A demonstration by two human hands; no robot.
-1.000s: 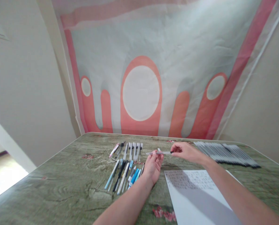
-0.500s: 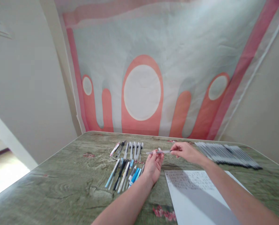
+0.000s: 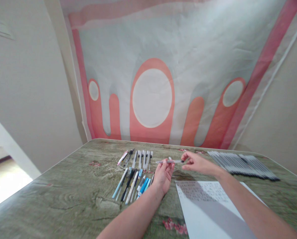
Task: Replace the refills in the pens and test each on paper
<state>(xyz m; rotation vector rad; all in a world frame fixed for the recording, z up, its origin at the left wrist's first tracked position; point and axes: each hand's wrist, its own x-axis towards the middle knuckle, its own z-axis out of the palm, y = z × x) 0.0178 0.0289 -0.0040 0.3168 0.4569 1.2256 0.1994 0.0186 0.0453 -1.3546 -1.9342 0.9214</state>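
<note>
My left hand [image 3: 163,175] is closed around a slim clear pen [image 3: 172,161], holding it level above the table with its black end to the right. Just beyond that black end is my right hand [image 3: 197,163], its thumb and forefinger parted around the tip with a gap showing between them. Whether a fingertip still brushes the pen is too small to tell. Behind the left hand, a small pale cap-like piece [image 3: 170,158] shows. Left of the hands lie a row of clear pen parts [image 3: 144,159] and a group of blue, black and white pens [image 3: 132,186].
A long row of clear pens with black ends [image 3: 243,166] lies at the right of the wood-patterned table [image 3: 63,192]. Under my right forearm is a white sheet with handwriting [image 3: 200,202]. A pink-and-grey printed backdrop [image 3: 152,132] rises behind the table.
My right hand's fingers have loosened from the pen's black end and spread apart, leaving that end showing. My left hand keeps the pen in nearly the same place.
</note>
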